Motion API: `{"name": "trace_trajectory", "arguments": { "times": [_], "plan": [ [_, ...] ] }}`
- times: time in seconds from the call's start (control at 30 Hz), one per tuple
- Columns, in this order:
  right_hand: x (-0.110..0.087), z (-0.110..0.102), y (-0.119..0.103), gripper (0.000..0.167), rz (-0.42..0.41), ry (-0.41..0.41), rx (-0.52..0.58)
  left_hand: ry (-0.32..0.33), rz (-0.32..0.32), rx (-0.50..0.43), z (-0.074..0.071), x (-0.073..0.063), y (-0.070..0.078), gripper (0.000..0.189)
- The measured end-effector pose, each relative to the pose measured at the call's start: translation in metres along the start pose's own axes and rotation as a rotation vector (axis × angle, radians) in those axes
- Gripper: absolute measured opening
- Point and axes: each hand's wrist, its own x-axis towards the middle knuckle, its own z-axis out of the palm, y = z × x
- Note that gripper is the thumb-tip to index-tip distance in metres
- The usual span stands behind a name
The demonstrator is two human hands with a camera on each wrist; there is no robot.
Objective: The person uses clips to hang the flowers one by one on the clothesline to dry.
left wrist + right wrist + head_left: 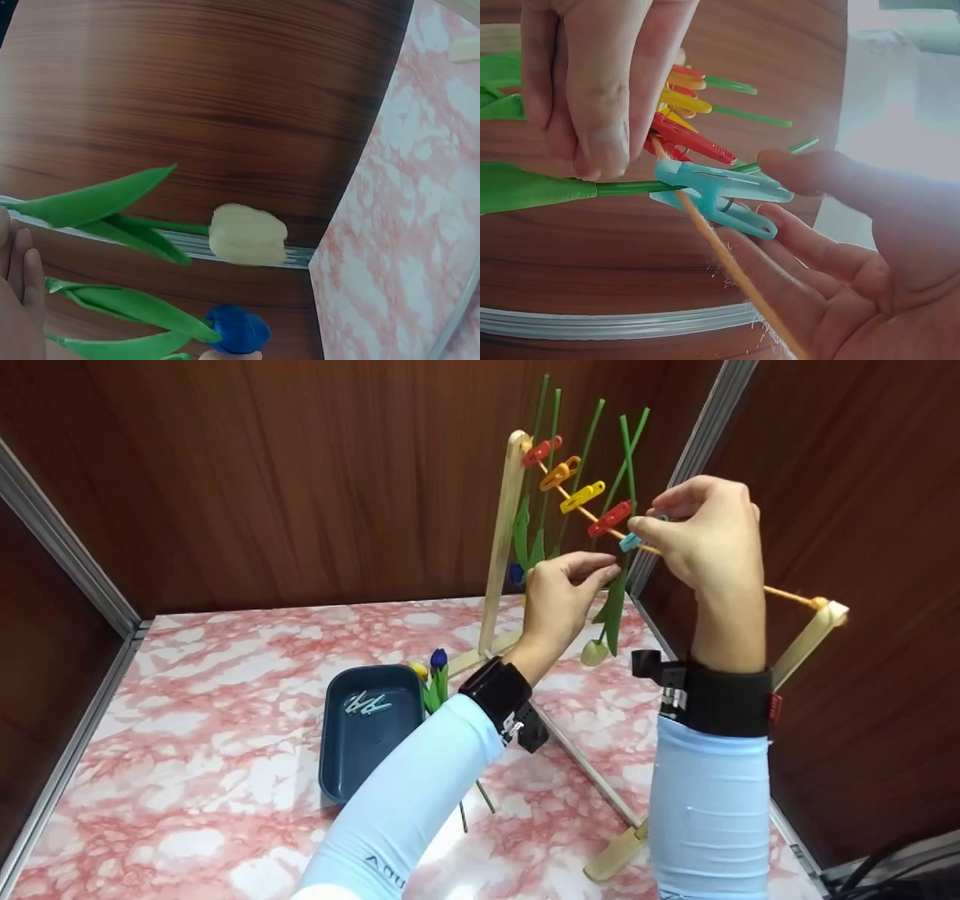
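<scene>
Head view: pinching the white tulip (pixel 595 652) by its stem with the left hand (pixel 566 596), right of centre; gripping the blue clip (pixel 630 541) with the right hand (pixel 712 529). Apparently done: four clips (pixel 583 498) on the rope (pixel 787 595), upper right. Seemingly left: two pale clips (pixel 367 705) in the tray (pixel 375 765), loose tulips (pixel 439 658) beside it.

Left wrist: white tulip mid-frame.

Right wrist: blue clip across stem and rope, not yet let go.
</scene>
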Motion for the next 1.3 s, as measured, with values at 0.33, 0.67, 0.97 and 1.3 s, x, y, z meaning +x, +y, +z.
{"name": "trace_trajectory", "arguments": {
  "times": [0.33, 0.67, 0.97, 1.3],
  "plan": [
    [-0.009, 0.002, -0.002, 0.048, -0.019, 0.022, 0.025, 0.032, 0.073, 0.073, -0.036, -0.013, -0.009, 0.015],
    [-0.022, 0.026, 0.002, 0.016, -0.326, 0.392, 0.229, 0.069, 0.221, 0.089, -0.084, -0.019, -0.001, 0.011],
    [-0.049, 0.093, 0.033, 0.007, -0.716, 0.357, 0.395, 0.136, 0.345, 0.245, -0.132, -0.047, -0.015, 0.009],
    [-0.077, 0.195, 0.086, 0.015, -0.701, 0.058, 0.443, 0.123, 0.191, 0.416, -0.179, -0.091, -0.064, 0.016]
  ]
}}
